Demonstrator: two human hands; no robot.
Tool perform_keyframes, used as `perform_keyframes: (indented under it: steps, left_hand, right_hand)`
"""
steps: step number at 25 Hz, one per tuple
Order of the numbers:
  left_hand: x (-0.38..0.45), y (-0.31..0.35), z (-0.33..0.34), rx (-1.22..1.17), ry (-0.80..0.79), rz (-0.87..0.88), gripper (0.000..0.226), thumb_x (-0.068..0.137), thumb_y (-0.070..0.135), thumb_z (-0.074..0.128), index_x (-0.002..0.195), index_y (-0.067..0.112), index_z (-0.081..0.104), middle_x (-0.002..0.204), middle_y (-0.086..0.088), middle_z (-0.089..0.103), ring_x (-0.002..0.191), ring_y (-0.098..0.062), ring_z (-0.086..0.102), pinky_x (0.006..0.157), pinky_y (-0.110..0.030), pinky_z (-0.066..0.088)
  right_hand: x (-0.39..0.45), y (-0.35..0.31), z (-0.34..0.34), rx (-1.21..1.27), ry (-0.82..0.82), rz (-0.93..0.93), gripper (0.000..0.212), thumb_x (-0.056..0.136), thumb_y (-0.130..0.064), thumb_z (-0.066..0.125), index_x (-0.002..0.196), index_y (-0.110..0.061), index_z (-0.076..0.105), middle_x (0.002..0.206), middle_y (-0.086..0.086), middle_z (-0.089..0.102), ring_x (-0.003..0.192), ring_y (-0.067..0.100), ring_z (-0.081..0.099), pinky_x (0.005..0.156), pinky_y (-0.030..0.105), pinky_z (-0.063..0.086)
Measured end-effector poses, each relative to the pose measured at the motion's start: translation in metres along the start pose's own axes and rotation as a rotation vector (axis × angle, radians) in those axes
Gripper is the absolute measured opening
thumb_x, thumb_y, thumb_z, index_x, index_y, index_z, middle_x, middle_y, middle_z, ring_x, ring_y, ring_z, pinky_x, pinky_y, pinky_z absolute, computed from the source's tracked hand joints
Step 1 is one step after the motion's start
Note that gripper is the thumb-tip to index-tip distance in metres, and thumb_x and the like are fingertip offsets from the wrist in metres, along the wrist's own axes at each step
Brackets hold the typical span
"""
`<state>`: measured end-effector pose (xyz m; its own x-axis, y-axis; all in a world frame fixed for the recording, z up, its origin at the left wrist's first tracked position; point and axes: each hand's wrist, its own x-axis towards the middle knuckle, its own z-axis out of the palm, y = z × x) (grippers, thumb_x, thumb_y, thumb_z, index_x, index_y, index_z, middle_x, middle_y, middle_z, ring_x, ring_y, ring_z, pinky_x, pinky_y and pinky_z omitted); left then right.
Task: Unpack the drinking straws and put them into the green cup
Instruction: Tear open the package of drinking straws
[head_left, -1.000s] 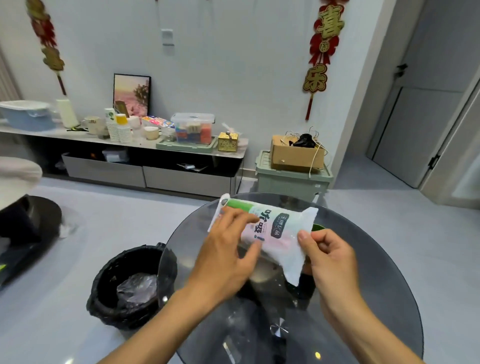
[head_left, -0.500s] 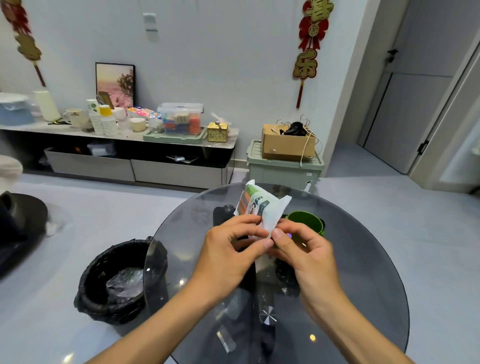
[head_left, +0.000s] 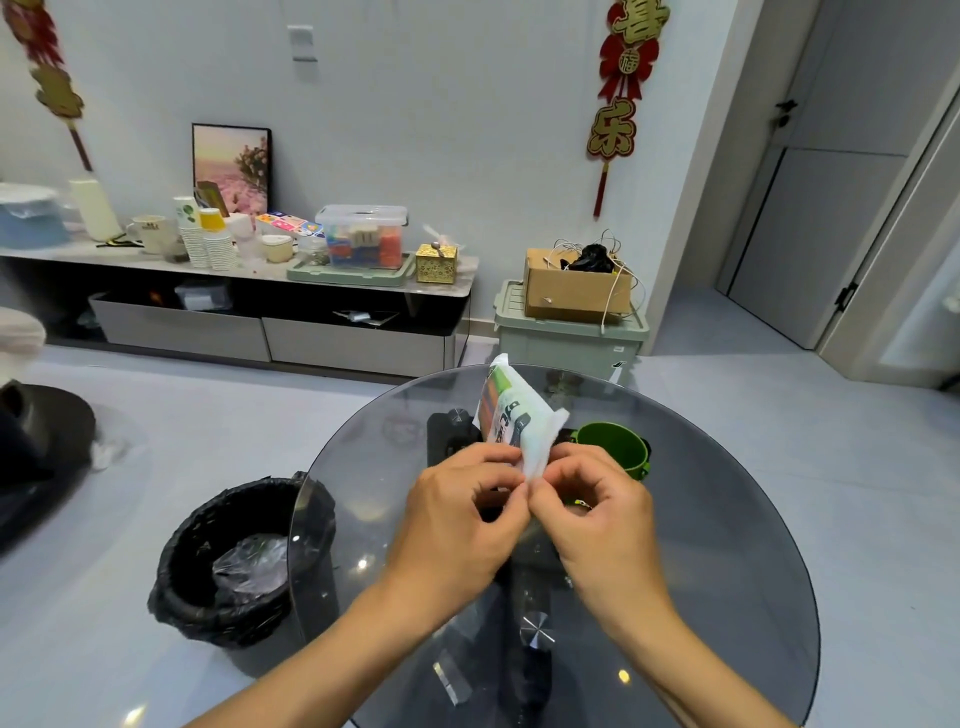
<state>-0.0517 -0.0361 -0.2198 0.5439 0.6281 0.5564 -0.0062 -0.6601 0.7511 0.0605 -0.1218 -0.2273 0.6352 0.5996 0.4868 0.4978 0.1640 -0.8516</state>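
Both hands' fingers (head_left: 511, 493) pinch the straw packet's (head_left: 511, 415) near edge above the glass table (head_left: 727, 519).

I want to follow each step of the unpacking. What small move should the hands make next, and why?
Probably pull the two hands apart to tear the pack open. The left hand and right hand both pinch its near edge, close together, and it looks still sealed, with no straws out. The green cup stands just behind the right hand.

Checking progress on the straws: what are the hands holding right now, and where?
Both the left hand and right hand pinch the straw packet at its near end seam, side by side.
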Motion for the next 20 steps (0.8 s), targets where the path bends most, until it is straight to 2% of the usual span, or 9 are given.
perform_keyframes:
  steps: [3,5,7,10,13,15,17,19,20]
  left_hand:
    - [0.000,0.001,0.001,0.000,0.020,0.087,0.002,0.077,0.004,0.076,0.076,0.003,0.077,0.090,-0.002,0.073,0.078,-0.009,0.071,0.064,-0.024,0.060]
    - [0.002,0.002,0.003,-0.050,0.042,0.062,0.006,0.076,0.001,0.077,0.071,0.004,0.076,0.081,0.001,0.071,0.069,-0.007,0.068,0.058,-0.014,0.054]
    - [0.002,0.005,0.006,-0.050,0.072,0.036,0.009,0.074,-0.002,0.077,0.069,0.006,0.076,0.078,0.002,0.071,0.068,-0.008,0.067,0.058,-0.011,0.051]
    - [0.008,0.006,0.004,-0.044,0.140,-0.009,0.010,0.074,-0.005,0.076,0.069,0.004,0.077,0.079,-0.001,0.071,0.073,-0.010,0.068,0.063,-0.013,0.053]
    - [0.016,0.001,-0.008,0.042,0.203,0.078,0.008,0.077,-0.004,0.074,0.071,0.001,0.076,0.083,-0.003,0.071,0.071,-0.012,0.068,0.064,-0.026,0.059]
    - [0.014,0.001,-0.014,0.238,0.160,0.256,0.009,0.080,0.005,0.069,0.073,0.002,0.074,0.087,-0.002,0.071,0.071,-0.015,0.069,0.061,-0.033,0.058]
    - [0.012,0.004,-0.015,0.405,0.098,0.379,0.013,0.082,0.012,0.064,0.076,0.004,0.072,0.091,-0.001,0.072,0.071,-0.016,0.069,0.060,-0.030,0.057]
    - [0.012,0.008,-0.018,0.503,0.062,0.444,0.010,0.084,0.013,0.064,0.080,0.006,0.070,0.092,0.000,0.071,0.072,-0.014,0.066,0.060,-0.022,0.053]
    - [0.014,0.009,-0.020,0.540,0.051,0.464,0.008,0.085,0.013,0.063,0.082,0.007,0.068,0.092,0.000,0.070,0.071,-0.013,0.064,0.059,-0.021,0.051]
  right_hand:
    - [0.000,-0.001,0.003,-0.015,0.033,0.016,0.020,0.065,-0.013,0.068,0.053,-0.022,0.054,0.077,-0.013,0.060,0.068,0.005,0.059,0.055,0.011,0.043]
    - [0.001,-0.001,0.005,0.029,0.052,0.039,0.019,0.063,-0.012,0.066,0.052,-0.016,0.051,0.069,-0.011,0.058,0.062,0.005,0.053,0.056,0.017,0.042]
    - [0.002,0.000,0.006,0.116,0.070,0.127,0.019,0.062,-0.012,0.066,0.054,-0.009,0.050,0.063,-0.005,0.056,0.060,0.012,0.050,0.056,0.027,0.044]
    - [0.000,0.006,0.004,0.302,0.118,0.318,0.026,0.071,-0.003,0.067,0.051,-0.013,0.053,0.064,0.004,0.066,0.065,0.021,0.064,0.062,0.040,0.056]
    - [-0.003,0.008,0.004,0.372,0.142,0.411,0.034,0.078,-0.002,0.063,0.050,-0.019,0.053,0.064,0.001,0.068,0.067,0.021,0.075,0.053,0.030,0.058]
    - [-0.005,0.005,0.006,0.160,0.125,0.303,0.022,0.075,-0.023,0.068,0.061,-0.026,0.051,0.070,-0.004,0.068,0.064,0.016,0.072,0.052,0.026,0.055]
    - [-0.003,0.001,0.003,-0.219,0.130,0.009,0.026,0.076,-0.037,0.071,0.078,-0.033,0.045,0.079,-0.010,0.063,0.067,0.006,0.065,0.055,0.015,0.047]
    - [0.002,0.001,-0.002,-0.492,0.109,-0.302,0.023,0.082,-0.025,0.069,0.088,-0.027,0.047,0.093,-0.011,0.060,0.077,0.008,0.059,0.057,0.007,0.039]
    - [0.005,0.001,-0.006,-0.594,0.087,-0.395,0.017,0.083,-0.018,0.066,0.092,-0.022,0.053,0.107,-0.004,0.060,0.087,0.012,0.059,0.064,0.007,0.037]
